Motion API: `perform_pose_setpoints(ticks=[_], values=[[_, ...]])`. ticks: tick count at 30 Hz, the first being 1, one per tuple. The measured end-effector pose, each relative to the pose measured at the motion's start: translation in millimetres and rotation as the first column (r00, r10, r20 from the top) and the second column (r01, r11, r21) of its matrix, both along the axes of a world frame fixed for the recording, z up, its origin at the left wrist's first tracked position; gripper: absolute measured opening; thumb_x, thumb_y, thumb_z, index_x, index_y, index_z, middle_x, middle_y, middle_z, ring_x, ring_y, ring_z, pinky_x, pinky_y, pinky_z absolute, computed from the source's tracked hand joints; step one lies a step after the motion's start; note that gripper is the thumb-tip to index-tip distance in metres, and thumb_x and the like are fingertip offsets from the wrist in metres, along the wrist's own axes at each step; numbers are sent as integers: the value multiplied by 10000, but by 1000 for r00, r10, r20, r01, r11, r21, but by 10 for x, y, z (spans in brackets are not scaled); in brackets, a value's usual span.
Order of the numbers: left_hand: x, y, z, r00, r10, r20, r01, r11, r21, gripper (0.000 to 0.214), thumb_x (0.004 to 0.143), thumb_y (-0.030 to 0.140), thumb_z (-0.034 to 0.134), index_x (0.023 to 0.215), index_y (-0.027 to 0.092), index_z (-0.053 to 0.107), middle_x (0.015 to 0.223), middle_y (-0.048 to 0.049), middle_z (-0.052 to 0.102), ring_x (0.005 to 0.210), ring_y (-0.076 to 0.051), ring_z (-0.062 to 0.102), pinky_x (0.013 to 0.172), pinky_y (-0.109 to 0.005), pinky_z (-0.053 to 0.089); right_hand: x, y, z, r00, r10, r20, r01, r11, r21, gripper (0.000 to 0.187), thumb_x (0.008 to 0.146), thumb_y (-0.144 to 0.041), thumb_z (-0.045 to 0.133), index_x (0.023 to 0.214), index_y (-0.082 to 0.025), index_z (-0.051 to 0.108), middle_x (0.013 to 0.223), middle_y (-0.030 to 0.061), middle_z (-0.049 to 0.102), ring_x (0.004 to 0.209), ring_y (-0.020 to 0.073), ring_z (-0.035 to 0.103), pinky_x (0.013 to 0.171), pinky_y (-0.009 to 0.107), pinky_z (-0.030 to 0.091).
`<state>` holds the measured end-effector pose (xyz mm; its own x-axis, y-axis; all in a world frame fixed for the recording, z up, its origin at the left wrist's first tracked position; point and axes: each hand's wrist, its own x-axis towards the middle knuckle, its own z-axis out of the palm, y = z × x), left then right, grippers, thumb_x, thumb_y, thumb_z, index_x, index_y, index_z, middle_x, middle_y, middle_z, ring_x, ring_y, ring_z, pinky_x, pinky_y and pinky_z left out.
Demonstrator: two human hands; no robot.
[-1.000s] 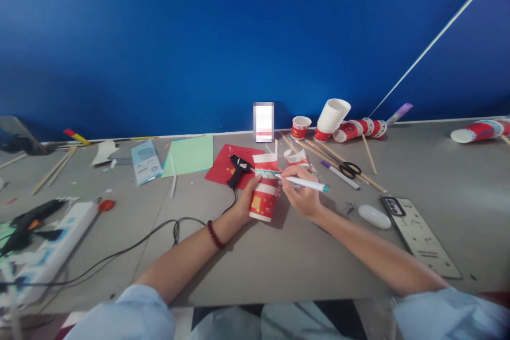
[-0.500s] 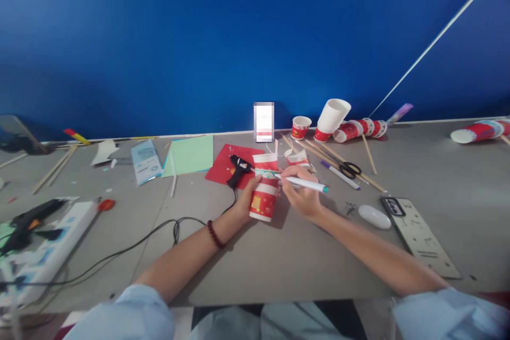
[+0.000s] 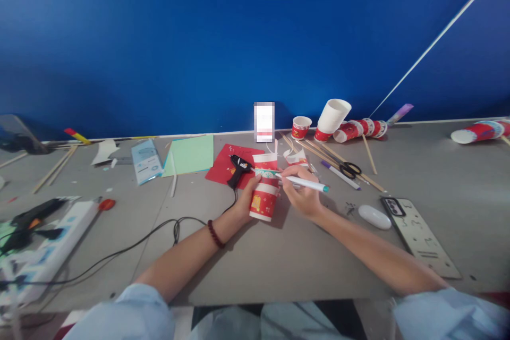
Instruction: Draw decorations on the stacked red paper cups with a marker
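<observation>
Two joined red-and-white paper cups (image 3: 264,200) with a green-patterned band around the middle are gripped by my left hand (image 3: 246,203), its thumb on the front. A white marker with a green end (image 3: 306,183) is pinched in my right hand (image 3: 302,194). Its tip points at the green band, and whether it touches cannot be made out. Just behind the cups, a black hot glue gun (image 3: 239,170) lies on a sheet of red paper (image 3: 218,169). Cut cup scraps (image 3: 298,158) lie behind my right hand.
Black scissors (image 3: 349,170), a purple-capped marker (image 3: 340,175) and wooden sticks lie to the right, near a stack of paper cups (image 3: 332,117). A white case (image 3: 374,217) and a phone (image 3: 422,236) are closer. Green paper (image 3: 193,155) and a power strip (image 3: 59,249) are left.
Almost nothing differs. Both hands, the cups and the marker keep nearly the same positions.
</observation>
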<state>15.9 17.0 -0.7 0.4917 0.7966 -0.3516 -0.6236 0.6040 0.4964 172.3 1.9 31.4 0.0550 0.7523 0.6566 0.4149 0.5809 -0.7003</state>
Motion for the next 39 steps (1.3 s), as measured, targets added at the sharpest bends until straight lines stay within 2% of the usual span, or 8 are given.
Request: perform_pose_setpoints(ticks=[12,20,29,39], values=[[-3,4,-5,1000,-21,-9,21,999,-27,332,828,385,638,970,86,654,785,-110,743,635,-207,708,602,-273,543,2,-1,12,1000,-10,16,10,1000,-7,38,831,-201,574,814,-231,590,712,5,666,665,176,660,627,302,502],[19,-20,52,999,-4,38,3,1000,30,339,810,361,668,1019,96,649,818,-98,748,658,-191,709,635,-263,556,10,-7,27,1000,-10,16,9,1000,19,66,829,-204,571,772,-228,595,722,9,663,696,178,652,669,314,513],[8,-16,46,1000,-8,7,8,1000,7,340,828,375,644,1027,99,649,815,-100,744,653,-195,704,635,-276,552,9,-6,30,999,-25,34,26,1000,-16,52,827,-207,575,785,-235,590,714,5,663,682,180,650,640,313,510],[15,-17,51,1000,7,-10,-7,1000,3,330,839,365,627,1023,92,647,810,-100,743,647,-193,700,630,-275,546,4,-8,45,999,-26,27,25,999,27,67,838,-194,573,783,-230,588,728,2,667,658,165,634,627,302,492]])
